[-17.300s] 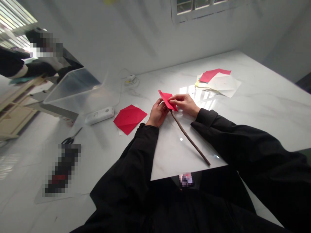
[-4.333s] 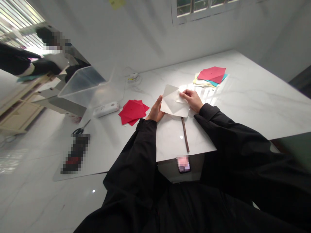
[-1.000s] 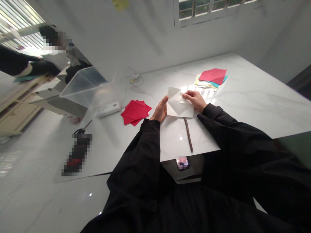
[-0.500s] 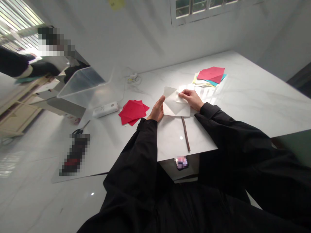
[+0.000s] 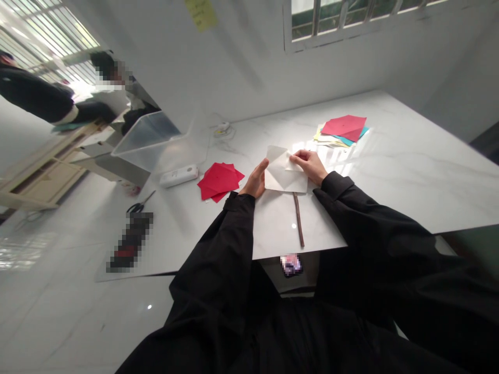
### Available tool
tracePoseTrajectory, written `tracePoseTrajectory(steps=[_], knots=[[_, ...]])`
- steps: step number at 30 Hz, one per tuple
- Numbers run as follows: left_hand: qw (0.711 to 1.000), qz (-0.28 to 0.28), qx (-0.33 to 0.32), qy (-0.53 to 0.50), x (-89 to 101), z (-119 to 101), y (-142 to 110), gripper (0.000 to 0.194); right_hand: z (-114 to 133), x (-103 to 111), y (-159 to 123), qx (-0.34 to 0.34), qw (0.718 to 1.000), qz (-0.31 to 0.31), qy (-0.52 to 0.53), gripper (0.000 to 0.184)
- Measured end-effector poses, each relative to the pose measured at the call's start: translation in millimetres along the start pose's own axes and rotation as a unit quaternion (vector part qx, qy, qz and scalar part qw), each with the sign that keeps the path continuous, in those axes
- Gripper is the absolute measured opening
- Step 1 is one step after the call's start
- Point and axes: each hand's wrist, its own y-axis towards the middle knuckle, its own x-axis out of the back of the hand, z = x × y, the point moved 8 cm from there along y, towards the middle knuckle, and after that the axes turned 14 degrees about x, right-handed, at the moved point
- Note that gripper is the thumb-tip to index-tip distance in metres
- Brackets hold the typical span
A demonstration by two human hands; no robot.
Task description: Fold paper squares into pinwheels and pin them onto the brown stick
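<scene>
Between my two hands is a creased sheet of white paper (image 5: 286,179), raised above the marble-patterned table. My left hand (image 5: 255,180) grips its left edge, thumb on the near face and the other fingers behind. At the upper right, my right hand (image 5: 311,165) pinches a folded part of the sheet between thumb and fingers. A thin brown stick (image 5: 299,221) lies on the table below the paper, its upper end hidden behind the sheet. Left of my left hand rests a pile of red paper pieces (image 5: 220,181).
Colored paper sheets (image 5: 344,129) are stacked at the back right. To the left are a white power strip (image 5: 179,176), a clear plastic bin (image 5: 156,148), scissors (image 5: 136,207) and a blurred-out dark item (image 5: 130,243). Other people (image 5: 35,93) are at the far left.
The camera view has shifted slightly, so everything appears a little to the right and lower. Both hands keep hold of the white paper, with little visible change in its shape.
</scene>
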Motion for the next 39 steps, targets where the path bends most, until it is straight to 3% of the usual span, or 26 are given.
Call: tracePoseTrajectory(steps=[22, 39], knots=[[0.998, -0.002, -0.016, 0.056, 0.3, -2, 3, 0.077, 1, 2, 0, -0.006, 1.0, -0.017, -0.019, 0.053], [0.994, -0.003, -0.049, 0.099, -2.9, -5, 4, 0.077, 7, 0, 2, 0.003, 1.0, 0.026, 0.001, 0.052]])
